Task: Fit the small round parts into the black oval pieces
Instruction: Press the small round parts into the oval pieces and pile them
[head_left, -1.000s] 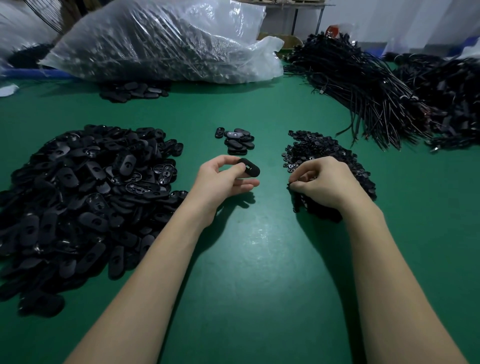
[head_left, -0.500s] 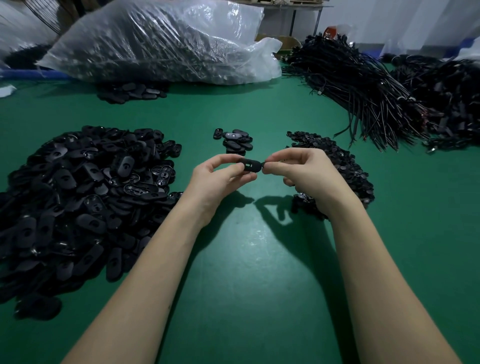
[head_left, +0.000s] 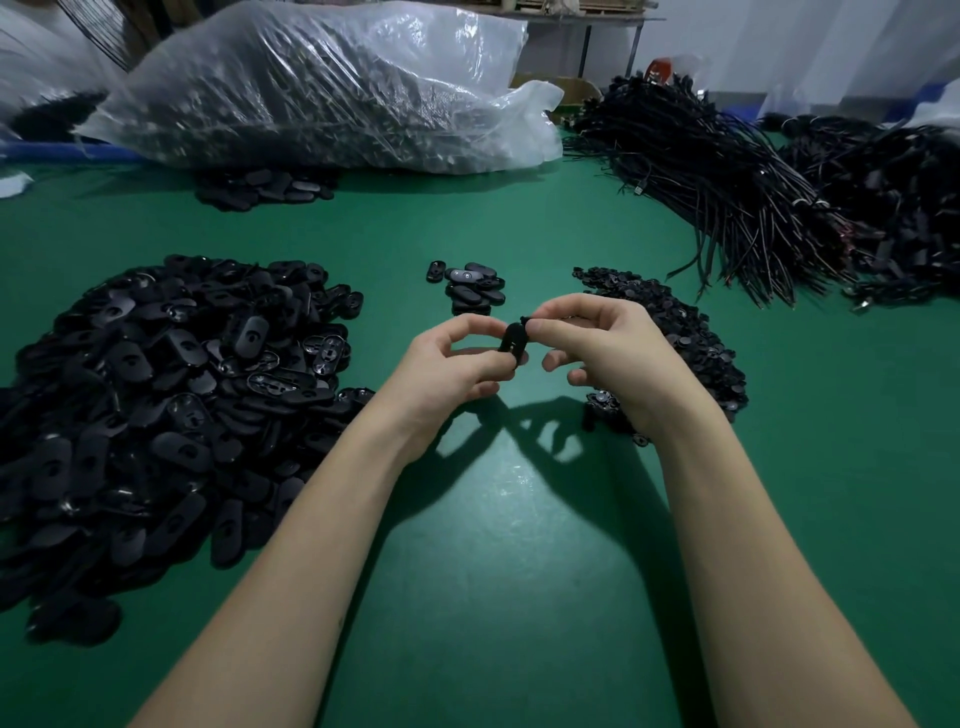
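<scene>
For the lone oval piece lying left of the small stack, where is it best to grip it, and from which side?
Probably from above, pinching the lone oval piece across its two long edges. It lies flat on the green table, apart from the small stack, so both long edges are free.

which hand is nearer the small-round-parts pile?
Right. The right hand hovers over the round-parts pile; the left hand sits beside it, holding the oval piece.
</scene>
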